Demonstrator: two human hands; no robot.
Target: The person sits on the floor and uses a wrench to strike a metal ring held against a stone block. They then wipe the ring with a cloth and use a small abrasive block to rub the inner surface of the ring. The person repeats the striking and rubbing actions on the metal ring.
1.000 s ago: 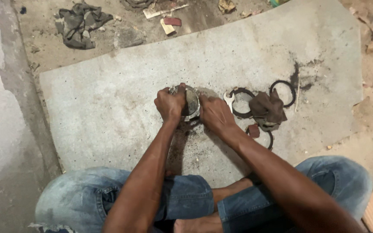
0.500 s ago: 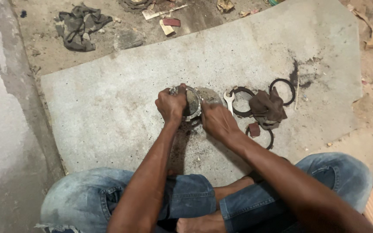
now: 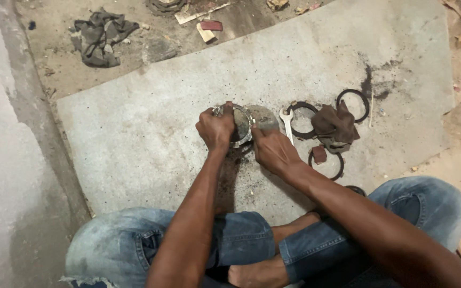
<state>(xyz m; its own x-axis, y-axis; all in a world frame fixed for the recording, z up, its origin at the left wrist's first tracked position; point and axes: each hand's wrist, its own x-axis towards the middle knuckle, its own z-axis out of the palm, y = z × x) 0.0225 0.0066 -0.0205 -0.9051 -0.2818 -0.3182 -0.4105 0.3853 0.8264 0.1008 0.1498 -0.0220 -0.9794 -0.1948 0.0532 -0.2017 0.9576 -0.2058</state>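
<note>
My left hand (image 3: 217, 129) is clenched round the rim of the round metal part (image 3: 241, 124) mid-slab (image 3: 134, 138); my right hand (image 3: 273, 152) presses fingers on its face. Just right lie a spanner (image 3: 287, 124), rings (image 3: 301, 118) and a brown rag (image 3: 336, 127). Beyond the far edge, a grey rag (image 3: 101, 36).

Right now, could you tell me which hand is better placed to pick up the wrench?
Probably the right hand: it lies next to the wrench on the slab. The left hand grips the far side of the round metal part.
</note>
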